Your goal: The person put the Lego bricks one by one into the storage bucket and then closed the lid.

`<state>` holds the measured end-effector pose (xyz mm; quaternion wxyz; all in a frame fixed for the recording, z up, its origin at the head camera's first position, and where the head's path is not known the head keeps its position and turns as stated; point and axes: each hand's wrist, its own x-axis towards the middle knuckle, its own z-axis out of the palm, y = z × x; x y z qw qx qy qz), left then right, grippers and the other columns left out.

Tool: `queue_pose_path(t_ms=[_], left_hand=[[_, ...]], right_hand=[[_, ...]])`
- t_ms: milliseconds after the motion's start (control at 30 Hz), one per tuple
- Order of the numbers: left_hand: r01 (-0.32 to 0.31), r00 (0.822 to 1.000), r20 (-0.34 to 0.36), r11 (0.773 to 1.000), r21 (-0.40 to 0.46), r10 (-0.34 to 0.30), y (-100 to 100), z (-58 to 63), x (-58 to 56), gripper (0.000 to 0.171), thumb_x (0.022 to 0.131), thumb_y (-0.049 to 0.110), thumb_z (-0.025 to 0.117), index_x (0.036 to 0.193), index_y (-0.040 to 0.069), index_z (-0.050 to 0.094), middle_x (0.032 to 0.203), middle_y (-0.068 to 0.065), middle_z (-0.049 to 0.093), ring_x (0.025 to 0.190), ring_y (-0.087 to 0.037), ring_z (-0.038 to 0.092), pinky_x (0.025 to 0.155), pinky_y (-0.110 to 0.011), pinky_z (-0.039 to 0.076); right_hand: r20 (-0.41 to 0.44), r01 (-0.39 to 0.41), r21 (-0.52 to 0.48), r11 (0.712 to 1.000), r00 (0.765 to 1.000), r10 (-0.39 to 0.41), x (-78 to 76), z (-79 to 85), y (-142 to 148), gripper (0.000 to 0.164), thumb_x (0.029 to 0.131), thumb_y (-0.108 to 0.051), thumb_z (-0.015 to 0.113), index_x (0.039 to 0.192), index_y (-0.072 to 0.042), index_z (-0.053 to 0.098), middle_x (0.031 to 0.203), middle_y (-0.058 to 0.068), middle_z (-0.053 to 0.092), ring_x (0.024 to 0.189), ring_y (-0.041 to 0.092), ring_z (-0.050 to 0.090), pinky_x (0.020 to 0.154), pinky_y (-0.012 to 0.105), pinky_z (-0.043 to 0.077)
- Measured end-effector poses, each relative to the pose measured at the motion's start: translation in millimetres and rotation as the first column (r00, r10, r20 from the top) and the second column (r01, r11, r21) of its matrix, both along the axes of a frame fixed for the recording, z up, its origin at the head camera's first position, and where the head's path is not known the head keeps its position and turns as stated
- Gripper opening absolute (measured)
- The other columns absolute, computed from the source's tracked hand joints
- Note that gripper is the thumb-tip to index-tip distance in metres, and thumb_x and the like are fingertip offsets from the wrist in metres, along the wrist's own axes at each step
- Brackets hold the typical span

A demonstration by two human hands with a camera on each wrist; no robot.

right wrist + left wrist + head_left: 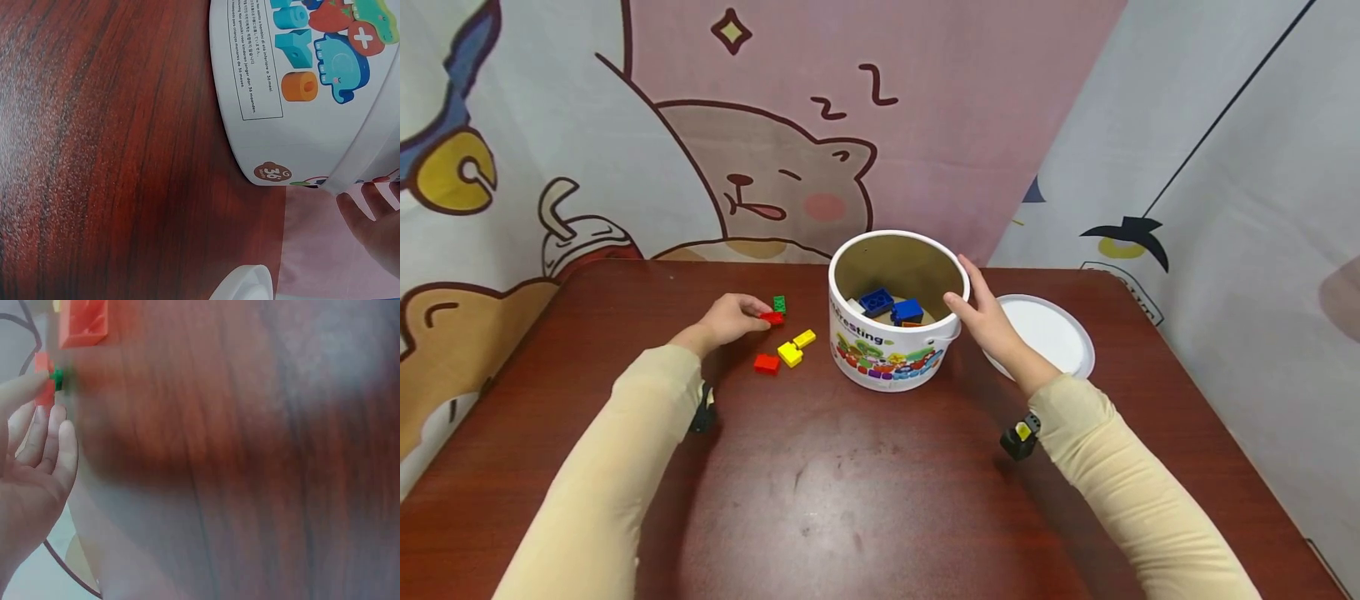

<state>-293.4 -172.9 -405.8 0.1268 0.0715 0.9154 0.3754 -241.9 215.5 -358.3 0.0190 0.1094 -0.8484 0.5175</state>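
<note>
My left hand (730,321) pinches a red toy brick (772,318) between thumb and fingertips, low over the table's left part. Just behind it lies a green brick (779,303). The same red brick (47,395) shows side-on in the left wrist view, with a bit of green beyond. Nearer me are two yellow bricks (790,354) and another red brick (767,364). My right hand (992,321) holds the rim of a white printed bucket (842,342), thumb over the edge and fingers along its outside. Blue bricks (907,312) lie inside, with a white piece beside them.
A round white lid (1048,333) lies on the table right of the bucket, partly behind my right forearm. The brown wooden table (850,500) ends at a printed cloth backdrop (955,125).
</note>
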Motion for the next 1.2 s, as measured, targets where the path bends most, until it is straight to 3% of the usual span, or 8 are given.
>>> queue_pose_path(t_ms=[200, 567, 833, 1200], left_hand=[[-0.041, 0.999, 0.016, 0.999, 0.035, 0.04, -5, 15.1, 5.9, 0.032, 0.09, 0.018, 0.06, 0.117, 0.001, 0.06, 0.114, -0.019, 0.059, 0.096, -0.027, 0.051, 0.08, -0.028, 0.044], [-0.007, 1.0, 0.009, 0.995, 0.104, 0.006, -7, 45.0, 9.3, 0.034, 0.091, 0.021, 0.059, 0.118, 0.0, 0.059, 0.112, -0.018, 0.059, 0.101, -0.035, 0.054, 0.092, -0.044, 0.047], [0.019, 0.999, -0.042, 0.992, 0.122, -0.014, -3, 67.9, 13.0, 0.035, 0.091, 0.022, 0.059, 0.118, 0.0, 0.06, 0.109, -0.017, 0.062, 0.096, -0.029, 0.058, 0.079, -0.028, 0.049], [0.026, 0.997, -0.075, 0.99, 0.139, -0.016, 3, 94.5, 18.2, 0.033, 0.09, 0.023, 0.06, 0.116, 0.002, 0.06, 0.107, -0.016, 0.064, 0.086, -0.016, 0.059, 0.077, -0.024, 0.047]], right_hand=[[-0.005, -0.003, -0.004, 1.0, 1.0, 0.003, -0.4, -0.3, 0, 0.065, 0.096, -0.015, 0.049, 0.151, -0.017, 0.015, 0.154, 0.015, 0.022, 0.136, 0.035, 0.03, 0.113, 0.05, 0.023], [-0.017, -0.005, 0.0, 1.0, 1.0, 0.005, -1.5, 0.2, 1, 0.064, 0.096, -0.014, 0.049, 0.15, -0.013, 0.015, 0.154, 0.015, 0.022, 0.137, 0.035, 0.029, 0.113, 0.05, 0.023], [-0.016, -0.003, -0.005, 1.0, 1.0, 0.003, -0.4, 0.4, 0, 0.064, 0.096, -0.015, 0.05, 0.15, -0.014, 0.016, 0.154, 0.015, 0.022, 0.136, 0.035, 0.03, 0.113, 0.05, 0.024], [-0.016, -0.006, -0.007, 1.0, 1.0, 0.006, -0.5, 0.7, 0, 0.065, 0.095, -0.015, 0.05, 0.15, -0.013, 0.016, 0.153, 0.016, 0.022, 0.136, 0.035, 0.03, 0.113, 0.05, 0.024]])
